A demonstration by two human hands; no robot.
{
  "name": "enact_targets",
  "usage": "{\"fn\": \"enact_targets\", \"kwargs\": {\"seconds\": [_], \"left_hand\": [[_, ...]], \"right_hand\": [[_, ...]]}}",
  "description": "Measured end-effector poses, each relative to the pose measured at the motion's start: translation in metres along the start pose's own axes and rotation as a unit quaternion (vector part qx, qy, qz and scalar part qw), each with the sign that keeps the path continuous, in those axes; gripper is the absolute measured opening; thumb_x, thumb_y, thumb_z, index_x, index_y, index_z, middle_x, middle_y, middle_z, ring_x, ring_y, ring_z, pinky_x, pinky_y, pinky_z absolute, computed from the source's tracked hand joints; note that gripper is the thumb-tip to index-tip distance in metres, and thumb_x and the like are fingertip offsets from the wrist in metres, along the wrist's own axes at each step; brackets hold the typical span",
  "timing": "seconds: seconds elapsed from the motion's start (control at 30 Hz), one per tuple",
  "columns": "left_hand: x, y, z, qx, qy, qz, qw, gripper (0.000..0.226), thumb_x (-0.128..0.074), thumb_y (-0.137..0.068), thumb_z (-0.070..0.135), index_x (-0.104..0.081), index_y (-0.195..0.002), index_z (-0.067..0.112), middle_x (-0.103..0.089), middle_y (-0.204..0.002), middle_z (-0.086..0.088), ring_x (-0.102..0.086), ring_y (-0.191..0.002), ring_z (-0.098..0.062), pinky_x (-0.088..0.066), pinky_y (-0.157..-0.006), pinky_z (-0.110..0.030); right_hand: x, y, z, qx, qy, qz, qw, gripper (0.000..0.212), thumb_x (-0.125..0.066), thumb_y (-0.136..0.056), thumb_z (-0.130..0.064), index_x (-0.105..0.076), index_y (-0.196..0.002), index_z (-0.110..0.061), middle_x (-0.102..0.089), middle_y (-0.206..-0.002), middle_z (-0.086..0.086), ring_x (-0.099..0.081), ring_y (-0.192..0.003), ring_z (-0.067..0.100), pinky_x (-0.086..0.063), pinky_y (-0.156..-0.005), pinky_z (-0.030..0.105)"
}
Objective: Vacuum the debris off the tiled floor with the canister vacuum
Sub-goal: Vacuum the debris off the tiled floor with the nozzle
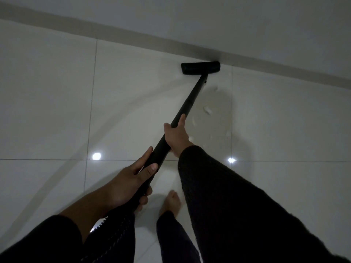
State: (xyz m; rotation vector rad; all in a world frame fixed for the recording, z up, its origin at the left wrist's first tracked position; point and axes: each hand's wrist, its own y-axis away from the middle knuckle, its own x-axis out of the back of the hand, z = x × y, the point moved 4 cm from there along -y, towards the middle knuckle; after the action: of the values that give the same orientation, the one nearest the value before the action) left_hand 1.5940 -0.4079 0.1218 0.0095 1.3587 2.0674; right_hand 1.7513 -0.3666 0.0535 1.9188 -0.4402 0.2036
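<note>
A black vacuum wand (pixel 188 103) slants up across the white tiled floor (pixel 57 92) to its flat black floor head (pixel 201 68), which rests against the skirting at the far wall. My right hand (pixel 176 136) grips the wand midway. My left hand (pixel 133 180) grips its lower end, where the ribbed hose (pixel 112 230) begins. Small white scraps of debris (pixel 207 110) lie scattered on the tile just right of the wand, between the head and my right hand. The canister is out of view.
A grey skirting strip (pixel 114 28) runs along the white wall (pixel 209 16) at the back. My bare foot (pixel 171 203) stands below the hands on the tile. Two ceiling-light reflections (pixel 96 156) shine on the glossy floor.
</note>
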Motion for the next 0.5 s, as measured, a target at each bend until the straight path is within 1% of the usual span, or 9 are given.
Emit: {"fn": "enact_targets", "kwargs": {"seconds": [0.17, 0.33, 0.43, 0.5], "left_hand": [[-0.036, -0.015, 0.009, 0.012, -0.004, -0.014, 1.000, 0.065, -0.052, -0.089, 0.041, -0.016, -0.141, 0.059, -0.051, -0.065, -0.012, -0.050, -0.044, -0.017, -0.044, -0.044, -0.029], [-0.063, -0.027, 0.019, 0.018, -0.022, -0.006, 1.000, 0.062, -0.050, -0.093, 0.038, -0.016, -0.141, 0.057, -0.050, -0.067, -0.012, -0.050, -0.044, -0.016, -0.043, -0.041, -0.026], [-0.078, -0.035, 0.023, 0.019, -0.026, -0.004, 0.999, 0.062, -0.049, -0.094, 0.038, -0.015, -0.141, 0.058, -0.049, -0.066, -0.011, -0.049, -0.043, -0.016, -0.043, -0.042, -0.025], [-0.087, -0.042, 0.025, 0.015, -0.031, 0.000, 0.999, 0.062, -0.050, -0.093, 0.038, -0.016, -0.141, 0.058, -0.049, -0.066, -0.010, -0.049, -0.043, -0.016, -0.043, -0.045, -0.026]], "right_hand": [[0.041, -0.010, 0.011, -0.011, -0.018, 0.003, 1.000, 0.078, -0.044, -0.097, -0.033, 0.013, -0.148, -0.046, -0.052, -0.130, 0.011, -0.061, -0.104, 0.032, -0.057, -0.083, 0.049], [0.071, -0.024, 0.018, -0.018, -0.041, 0.002, 0.999, 0.078, -0.045, -0.096, -0.032, 0.013, -0.147, -0.048, -0.053, -0.123, 0.009, -0.061, -0.103, 0.031, -0.058, -0.080, 0.048], [0.084, -0.031, 0.020, -0.018, -0.055, -0.005, 0.998, 0.080, -0.046, -0.096, -0.032, 0.014, -0.146, -0.048, -0.050, -0.118, 0.006, -0.060, -0.105, 0.032, -0.056, -0.085, 0.051], [0.093, -0.037, 0.020, -0.013, -0.056, -0.011, 0.998, 0.081, -0.046, -0.095, -0.032, 0.015, -0.146, -0.048, -0.050, -0.121, 0.007, -0.059, -0.105, 0.032, -0.055, -0.088, 0.052]]}}
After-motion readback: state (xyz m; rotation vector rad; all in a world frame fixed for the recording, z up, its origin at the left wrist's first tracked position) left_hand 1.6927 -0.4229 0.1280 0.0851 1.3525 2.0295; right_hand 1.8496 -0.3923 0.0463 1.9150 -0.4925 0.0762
